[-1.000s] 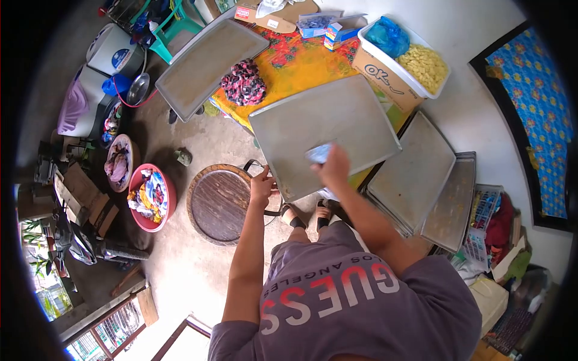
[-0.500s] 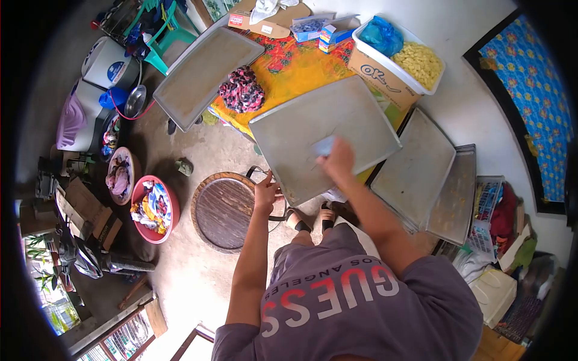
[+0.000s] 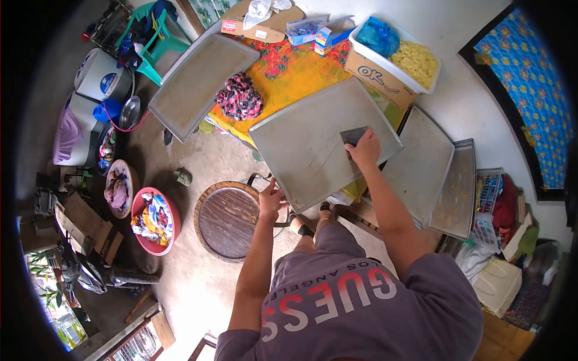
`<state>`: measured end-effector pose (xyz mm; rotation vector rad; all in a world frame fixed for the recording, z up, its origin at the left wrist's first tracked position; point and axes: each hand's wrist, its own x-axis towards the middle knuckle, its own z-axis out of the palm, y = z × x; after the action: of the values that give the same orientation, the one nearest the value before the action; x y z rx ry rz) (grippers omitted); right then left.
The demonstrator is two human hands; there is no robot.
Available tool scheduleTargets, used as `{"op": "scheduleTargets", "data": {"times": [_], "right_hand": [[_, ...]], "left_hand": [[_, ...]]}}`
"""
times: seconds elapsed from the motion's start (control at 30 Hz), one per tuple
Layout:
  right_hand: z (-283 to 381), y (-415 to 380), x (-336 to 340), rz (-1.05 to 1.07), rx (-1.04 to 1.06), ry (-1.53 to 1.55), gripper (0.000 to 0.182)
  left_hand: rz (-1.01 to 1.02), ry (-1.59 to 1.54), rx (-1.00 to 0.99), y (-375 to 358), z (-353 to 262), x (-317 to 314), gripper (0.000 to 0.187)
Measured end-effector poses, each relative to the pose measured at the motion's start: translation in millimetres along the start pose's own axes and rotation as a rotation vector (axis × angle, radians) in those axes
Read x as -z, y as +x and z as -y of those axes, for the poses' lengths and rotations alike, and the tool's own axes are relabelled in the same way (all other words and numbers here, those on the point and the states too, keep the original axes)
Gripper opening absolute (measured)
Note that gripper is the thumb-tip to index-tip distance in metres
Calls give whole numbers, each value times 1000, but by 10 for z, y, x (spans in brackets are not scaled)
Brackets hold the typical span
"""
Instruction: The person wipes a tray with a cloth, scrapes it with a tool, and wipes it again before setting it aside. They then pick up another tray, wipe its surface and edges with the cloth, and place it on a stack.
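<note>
A large grey metal baking tray [image 3: 307, 132] lies tilted in front of me, its far part over the table. My left hand [image 3: 272, 200] grips the tray's near-left corner, its fingers partly hidden by the rim. In my right hand [image 3: 365, 149] is a dark, flat scraper [image 3: 353, 136], pressed against the tray's surface on the right side. Thin scratch-like lines and crumbs mark the tray left of the scraper. A pink, black and white bunched cloth [image 3: 239, 96] sits on the table beyond the tray's left corner.
Another tray [image 3: 205, 81] rests at the table's [image 3: 274, 75] left end. More trays [image 3: 421, 162] lean at my right. A white tub [image 3: 415, 60] of yellow pieces stands on a cardboard box [image 3: 379, 78]. A round wooden stool [image 3: 226, 221] and a laundry basin [image 3: 171, 222] are on the floor at left.
My right hand has moved to the right across the tray with the scraper, which now shows its dark face. The left hand still holds the tray's corner.
</note>
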<state>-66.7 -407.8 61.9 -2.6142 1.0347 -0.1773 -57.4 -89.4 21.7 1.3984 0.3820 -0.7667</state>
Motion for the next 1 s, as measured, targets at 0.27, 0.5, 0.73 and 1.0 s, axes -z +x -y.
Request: {"op": "scheduleTargets", "data": {"times": [0.27, 0.5, 0.73, 1.0], "right_hand": [[345, -437, -128, 181, 228, 253, 87], [-880, 868, 409, -98, -264, -138, 90], [-518, 1368, 256, -155, -244, -204, 84], [354, 705, -48, -12, 352, -136, 68]], "left_hand": [[5, 108, -7, 4, -144, -25, 73], [-20, 148, -38, -86, -297, 260, 73], [-22, 217, -36, -20, -210, 322, 74], [-38, 237, -55, 28, -153, 342, 73]]}}
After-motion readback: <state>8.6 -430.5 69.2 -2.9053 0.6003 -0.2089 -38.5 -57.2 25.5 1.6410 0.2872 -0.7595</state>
